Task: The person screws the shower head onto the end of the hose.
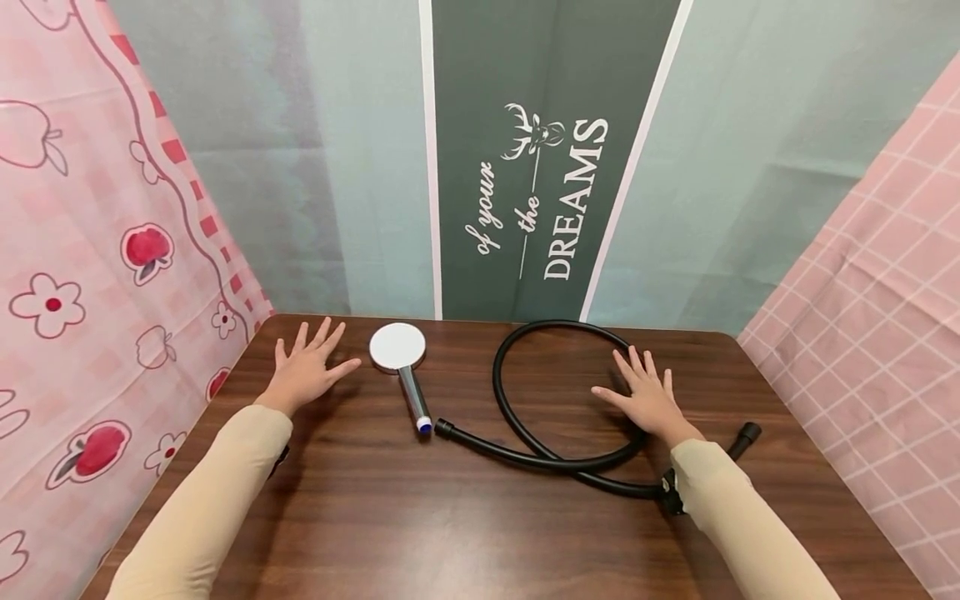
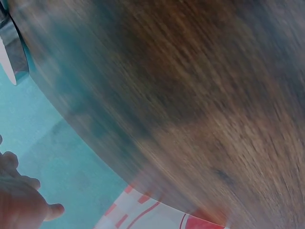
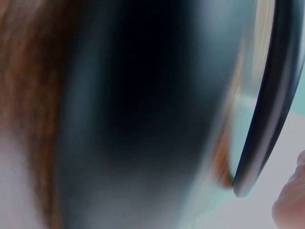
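A shower head (image 1: 397, 347) with a round white face and a dark handle lies on the wooden table (image 1: 450, 533), its handle end white and blue. To its left, my left hand (image 1: 306, 371) spreads its fingers and holds nothing. A coiled black shower hose (image 1: 517, 429) lies to the right, one end close to the shower head's handle. My right hand (image 1: 647, 398), fingers spread, is over the right side of the coil; whether it touches the hose I cannot tell. In the right wrist view the hose (image 3: 267, 105) looms close and blurred.
A grey-green curtain (image 1: 360, 167) with printed words hangs behind the table's far edge. Pink patterned cloth (image 1: 90, 275) stands at the left, and pink checked cloth (image 1: 877, 267) at the right. The hose's other end (image 1: 748, 433) sticks out beyond my right forearm.
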Motion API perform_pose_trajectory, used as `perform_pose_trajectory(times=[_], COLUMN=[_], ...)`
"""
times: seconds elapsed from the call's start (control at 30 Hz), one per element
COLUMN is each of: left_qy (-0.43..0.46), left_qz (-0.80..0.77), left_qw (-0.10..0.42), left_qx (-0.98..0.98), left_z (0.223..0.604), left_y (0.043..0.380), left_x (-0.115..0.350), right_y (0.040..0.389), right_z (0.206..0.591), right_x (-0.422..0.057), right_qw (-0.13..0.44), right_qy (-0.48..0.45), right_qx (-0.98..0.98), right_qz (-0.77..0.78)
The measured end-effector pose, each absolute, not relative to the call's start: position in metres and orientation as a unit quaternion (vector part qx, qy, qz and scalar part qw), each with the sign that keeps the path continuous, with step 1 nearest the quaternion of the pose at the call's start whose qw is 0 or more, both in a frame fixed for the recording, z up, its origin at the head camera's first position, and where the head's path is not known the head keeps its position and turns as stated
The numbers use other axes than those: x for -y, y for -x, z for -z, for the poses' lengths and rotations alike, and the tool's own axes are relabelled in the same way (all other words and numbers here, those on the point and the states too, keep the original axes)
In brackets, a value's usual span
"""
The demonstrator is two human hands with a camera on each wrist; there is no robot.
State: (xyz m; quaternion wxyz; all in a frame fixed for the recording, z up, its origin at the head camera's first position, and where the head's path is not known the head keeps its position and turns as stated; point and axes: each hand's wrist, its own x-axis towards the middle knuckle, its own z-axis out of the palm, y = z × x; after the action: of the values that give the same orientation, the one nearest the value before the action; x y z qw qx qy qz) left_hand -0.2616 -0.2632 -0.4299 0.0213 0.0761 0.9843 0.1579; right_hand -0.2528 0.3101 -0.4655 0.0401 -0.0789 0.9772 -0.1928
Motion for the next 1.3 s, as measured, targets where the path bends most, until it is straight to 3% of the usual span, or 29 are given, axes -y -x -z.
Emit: perform_pose_trajectory(times=[1.3], left_qy=[-0.110], left_qz=[-0.161], left_qw=[0.014], left_qx=[-0.981], left_z=[0.440], left_y=[0.263], left_x=[0.235], right_y=[0.248], right_z=[0.469], right_x=[-0.251], right_qw=[0.045], right_qy=[0.142], right_qx=[-0.968], right_qz=[0.204])
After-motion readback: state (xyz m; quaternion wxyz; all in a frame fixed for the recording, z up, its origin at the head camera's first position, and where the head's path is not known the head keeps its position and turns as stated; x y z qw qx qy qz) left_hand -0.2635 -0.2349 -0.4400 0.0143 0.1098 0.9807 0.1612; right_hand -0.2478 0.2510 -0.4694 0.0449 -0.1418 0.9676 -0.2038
